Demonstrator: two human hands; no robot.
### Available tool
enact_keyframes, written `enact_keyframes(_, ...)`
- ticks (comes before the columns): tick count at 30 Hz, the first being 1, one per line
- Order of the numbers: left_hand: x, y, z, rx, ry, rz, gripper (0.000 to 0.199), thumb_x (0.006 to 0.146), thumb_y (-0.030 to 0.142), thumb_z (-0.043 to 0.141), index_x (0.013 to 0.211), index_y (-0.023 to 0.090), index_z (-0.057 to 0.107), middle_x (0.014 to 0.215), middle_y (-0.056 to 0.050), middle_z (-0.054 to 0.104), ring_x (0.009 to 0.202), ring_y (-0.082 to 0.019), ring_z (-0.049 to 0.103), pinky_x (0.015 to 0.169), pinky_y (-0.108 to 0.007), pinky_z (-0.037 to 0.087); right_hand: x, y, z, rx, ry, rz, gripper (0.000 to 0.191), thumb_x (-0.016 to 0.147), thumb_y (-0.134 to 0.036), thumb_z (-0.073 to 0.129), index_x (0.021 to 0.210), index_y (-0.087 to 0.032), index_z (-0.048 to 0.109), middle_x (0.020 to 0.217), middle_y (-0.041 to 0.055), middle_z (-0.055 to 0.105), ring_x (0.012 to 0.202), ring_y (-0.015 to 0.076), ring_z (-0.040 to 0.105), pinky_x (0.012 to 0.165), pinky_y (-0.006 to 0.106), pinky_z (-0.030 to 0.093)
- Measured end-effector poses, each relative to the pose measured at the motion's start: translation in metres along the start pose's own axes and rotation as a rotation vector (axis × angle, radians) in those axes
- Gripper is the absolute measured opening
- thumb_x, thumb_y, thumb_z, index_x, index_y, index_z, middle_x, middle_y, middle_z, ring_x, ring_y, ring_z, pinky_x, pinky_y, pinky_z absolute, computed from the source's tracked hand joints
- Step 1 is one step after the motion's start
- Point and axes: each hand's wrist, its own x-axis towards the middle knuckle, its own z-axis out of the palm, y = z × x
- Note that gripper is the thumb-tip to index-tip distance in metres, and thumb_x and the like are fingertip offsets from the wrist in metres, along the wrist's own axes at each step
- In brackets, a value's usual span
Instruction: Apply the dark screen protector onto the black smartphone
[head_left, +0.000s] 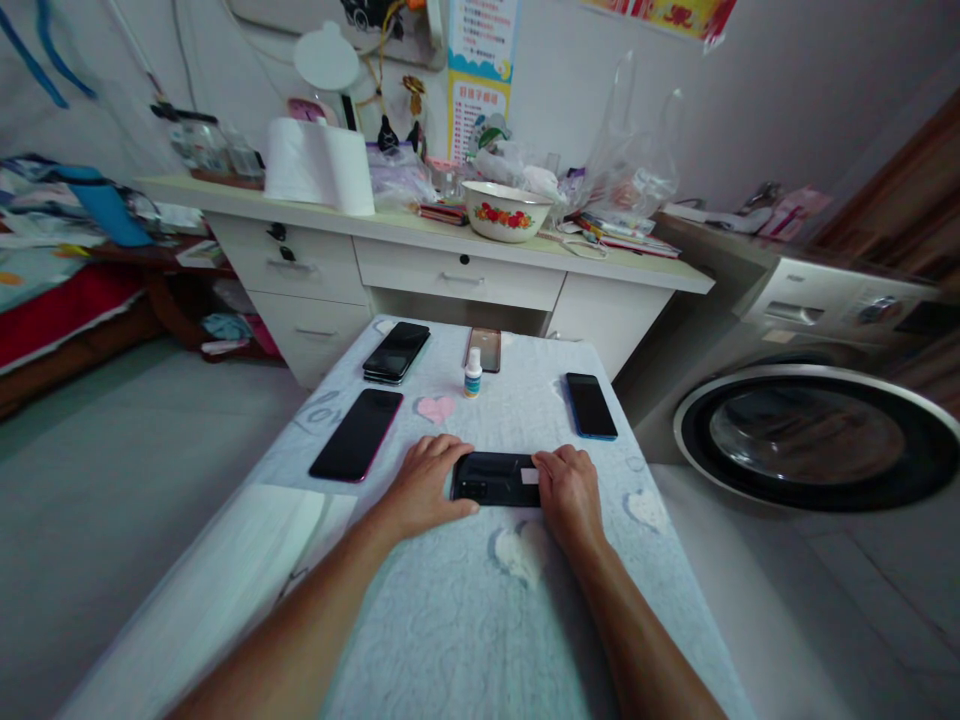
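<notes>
A dark phone [495, 480] lies crosswise on the cloth-covered table [450, 620], its back with the camera block facing up. My left hand [431, 485] grips its left end between thumb and fingers. At the other end, my right hand [571, 495] has its fingers closed on the phone beside a small pale label [530, 476]. Behind the phone stands a small white bottle [472, 373] with a blue label. A phone with a pink edge [358, 435] lies to the left, and one with a blue edge [592, 406] to the right.
Stacked phones [396, 352] lie at the table's back left, and a brown-edged case [486, 348] behind the bottle. Beyond are a white desk [457, 285] with a flowered bowl [507, 212] and paper rolls [319, 165]. A washing machine [817, 430] stands at the right.
</notes>
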Motion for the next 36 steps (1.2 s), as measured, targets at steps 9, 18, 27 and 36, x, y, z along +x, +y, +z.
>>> enact_keyframes(9,0.000,0.002,0.000,-0.007,-0.002,-0.003,0.065,0.062,0.037,0.074,0.122,0.025,0.051,0.123,-0.005,0.052,0.111,-0.028,0.045,0.098,-0.041,0.036,-0.002,-0.012,0.001,0.067,-0.069,-0.081,0.022,0.089,-0.016,0.050,0.089,-0.021,0.071,0.082,0.0065,0.058,0.078,0.0186,0.045,0.073,0.030,0.033)
enact_keyframes(18,-0.001,0.001,0.002,-0.007,0.010,0.014,0.064,0.063,0.037,0.072,0.122,0.026,0.051,0.122,-0.005,0.052,0.111,-0.028,0.045,0.097,-0.042,0.036,-0.006,-0.024,0.002,0.164,-0.140,-0.229,0.022,0.084,-0.014,0.054,0.092,-0.023,0.072,0.084,0.0042,0.058,0.079,0.0177,0.044,0.072,0.029,0.033)
enact_keyframes(27,-0.002,0.004,0.001,-0.002,0.010,0.005,0.062,0.064,0.036,0.072,0.121,0.024,0.051,0.121,-0.006,0.052,0.111,-0.028,0.045,0.097,-0.041,0.036,-0.009,-0.022,0.003,0.198,-0.156,-0.270,0.023,0.084,-0.014,0.055,0.092,-0.025,0.073,0.083,0.0041,0.058,0.080,0.0170,0.046,0.070,0.029,0.032)
enact_keyframes(36,-0.001,0.004,0.000,0.007,-0.001,-0.004,0.063,0.063,0.037,0.072,0.121,0.022,0.052,0.122,-0.007,0.052,0.111,-0.028,0.045,0.098,-0.041,0.036,-0.002,-0.011,-0.002,0.111,-0.095,-0.129,0.022,0.087,-0.017,0.053,0.092,-0.025,0.073,0.082,0.0050,0.060,0.079,0.0179,0.048,0.074,0.030,0.033)
